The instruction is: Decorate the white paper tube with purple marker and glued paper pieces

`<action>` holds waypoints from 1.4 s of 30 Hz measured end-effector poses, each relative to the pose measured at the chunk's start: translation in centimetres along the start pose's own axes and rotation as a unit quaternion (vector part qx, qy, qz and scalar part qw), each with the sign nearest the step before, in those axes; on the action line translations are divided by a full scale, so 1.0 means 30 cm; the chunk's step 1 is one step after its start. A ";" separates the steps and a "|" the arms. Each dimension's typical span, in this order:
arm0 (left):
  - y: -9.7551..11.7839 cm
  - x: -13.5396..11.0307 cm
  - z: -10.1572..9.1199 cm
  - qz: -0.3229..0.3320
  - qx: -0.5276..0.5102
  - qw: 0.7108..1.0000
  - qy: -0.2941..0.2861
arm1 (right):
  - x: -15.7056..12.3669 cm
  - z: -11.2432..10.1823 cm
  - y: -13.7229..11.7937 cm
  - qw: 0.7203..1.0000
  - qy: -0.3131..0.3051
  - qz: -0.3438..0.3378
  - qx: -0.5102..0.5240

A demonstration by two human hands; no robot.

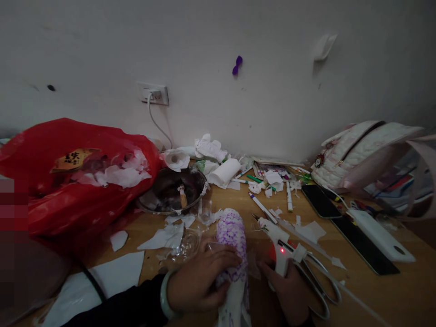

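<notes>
My left hand [199, 281], with a pale bangle on its wrist, is wrapped round a white rolled paper tube with purple scribbles [233, 245] that stands tilted on the wooden table [374, 295]. My right hand [289, 290] grips a white hot glue gun [281, 243] with a lit red lamp. Its nozzle points left toward the tube's upper part. Scissors [318, 281] lie right beside the right hand.
A red plastic bag [75, 181] fills the left. A metal bowl [172, 190] sits behind the tube, with paper scraps, tissue rolls and markers [262, 206] around. Two phones [318, 200] and a white power bank [379, 234] lie at right beside a quilted bag [361, 154].
</notes>
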State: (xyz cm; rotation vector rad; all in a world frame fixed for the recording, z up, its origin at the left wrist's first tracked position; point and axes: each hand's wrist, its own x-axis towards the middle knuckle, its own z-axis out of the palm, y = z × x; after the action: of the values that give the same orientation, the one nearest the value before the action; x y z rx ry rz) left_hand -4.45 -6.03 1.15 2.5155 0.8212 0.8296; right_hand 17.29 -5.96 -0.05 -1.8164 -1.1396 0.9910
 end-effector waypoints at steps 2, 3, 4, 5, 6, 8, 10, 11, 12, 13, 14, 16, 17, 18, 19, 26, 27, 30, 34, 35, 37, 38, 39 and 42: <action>0.000 0.000 0.001 -0.002 -0.003 1.000 0.000 | 0.000 -0.001 0.000 1.000 -0.005 -0.003 -0.001; 0.000 0.000 0.001 -0.003 -0.004 1.000 0.000 | 0.001 0.000 0.005 1.000 -0.009 -0.004 0.003; 0.000 -0.001 0.002 -0.004 -0.006 1.000 -0.002 | 0.003 0.001 0.011 1.000 -0.010 -0.007 0.010; 0.000 -0.001 0.002 -0.004 -0.007 1.000 -0.003 | 0.004 0.004 0.019 1.000 -0.005 -0.007 0.015; 0.000 -0.001 0.001 -0.004 -0.008 1.000 -0.003 | 0.006 0.006 0.028 1.000 0.001 -0.008 0.018; 0.000 0.000 0.000 -0.003 -0.008 1.000 -0.002 | 0.009 0.008 0.043 1.000 0.009 -0.012 0.021; 0.002 0.001 -0.002 -0.003 -0.006 1.000 -0.001 | 0.013 0.008 0.054 1.000 0.008 -0.014 0.013; 0.003 0.002 -0.002 -0.005 -0.005 1.000 -0.001 | 0.014 0.006 0.059 1.000 0.009 -0.019 0.006; 0.004 0.003 -0.003 -0.006 -0.004 1.000 -0.002 | 0.016 0.005 0.063 1.000 0.014 -0.028 -0.004; 0.004 0.004 -0.004 -0.006 -0.004 1.000 -0.003 | 0.018 0.003 0.068 0.999 0.026 -0.036 -0.016; 0.005 0.004 -0.004 -0.005 -0.004 1.000 -0.002 | 0.020 0.002 0.073 0.998 0.039 -0.044 -0.029; 0.004 0.005 -0.004 0.000 -0.005 1.000 0.001 | 0.022 0.004 0.083 0.995 0.063 -0.065 -0.049; 0.004 0.004 -0.003 0.003 -0.005 1.000 0.003 | 0.022 0.005 0.086 0.993 0.069 -0.072 -0.059; 0.004 0.004 -0.003 0.004 -0.004 1.000 0.005 | 0.022 0.007 0.087 0.992 0.072 -0.073 -0.067; 0.004 0.003 -0.003 0.004 -0.003 1.000 0.006 | 0.022 0.007 0.084 0.992 0.072 -0.072 -0.072; 0.002 -0.003 -0.003 0.000 0.002 1.000 0.007 | 0.041 -0.026 0.012 0.983 0.045 -0.074 -0.161; 0.002 -0.003 -0.003 0.000 0.003 1.000 0.009 | 0.047 -0.032 0.007 0.982 0.035 -0.085 -0.167; 0.001 -0.003 -0.002 -0.002 0.006 1.000 0.012 | 0.065 -0.040 0.013 0.978 0.013 -0.071 -0.194; -0.007 -0.016 0.008 0.005 -0.009 0.999 0.033 | 0.074 -0.040 0.042 0.979 0.009 -0.051 -0.195; -0.010 -0.021 0.011 0.004 -0.015 0.999 0.045 | 0.075 -0.040 0.048 0.981 0.010 -0.050 -0.185; -0.015 -0.030 0.017 -0.002 -0.023 0.998 0.061 | 0.076 -0.040 0.060 0.986 0.010 -0.049 -0.158; -0.017 -0.033 0.019 -0.006 -0.024 0.998 0.064 | 0.076 -0.040 0.066 0.989 0.019 -0.049 -0.141; -0.019 -0.034 0.021 -0.008 -0.025 0.998 0.061 | 0.077 -0.040 0.072 0.990 0.023 -0.049 -0.126; -0.020 -0.031 0.019 0.006 -0.028 0.998 0.064 | 0.082 -0.041 0.087 0.994 0.027 -0.043 -0.095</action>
State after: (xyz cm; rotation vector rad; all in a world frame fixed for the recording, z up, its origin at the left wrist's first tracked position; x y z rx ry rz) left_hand -4.95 -6.23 0.04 2.4406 0.8129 1.0124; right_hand 20.00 -4.72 -2.39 -1.9123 -1.3038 0.8012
